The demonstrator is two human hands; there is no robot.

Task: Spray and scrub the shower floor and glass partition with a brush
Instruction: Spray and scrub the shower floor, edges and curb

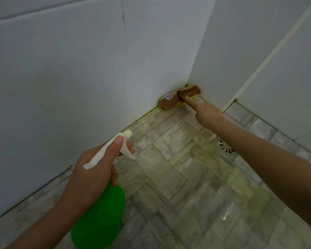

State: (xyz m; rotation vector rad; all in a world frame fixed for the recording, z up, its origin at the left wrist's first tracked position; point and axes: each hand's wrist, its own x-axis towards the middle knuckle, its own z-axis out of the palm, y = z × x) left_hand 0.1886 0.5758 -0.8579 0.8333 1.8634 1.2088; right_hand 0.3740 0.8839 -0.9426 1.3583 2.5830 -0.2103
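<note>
1. Two bare arms reach into a tiled shower corner; the floor drain serves as the landmark for everything below.
2. Far left of the drain, the left hand grips a green spray bottle by its neck, thumb along the white spray head and fingers curled narrow around the trigger. The nozzle points up toward the white wall tile.
3. Between the bottle and the drain lies the shower floor, grey stone-look tiles, wet, with a yellowish-green tint.
4. Beyond the drain, up in the corner where the two walls meet, a wooden brush sits bristles-down on the floor, its left end touching the left wall's base.
5. Above the drain, the right hand extends to the brush; its fingers press on the brush's back. Whether they wrap it I cannot tell.
6. Right of the drain, a pale grout line runs diagonally up the right wall.
</note>
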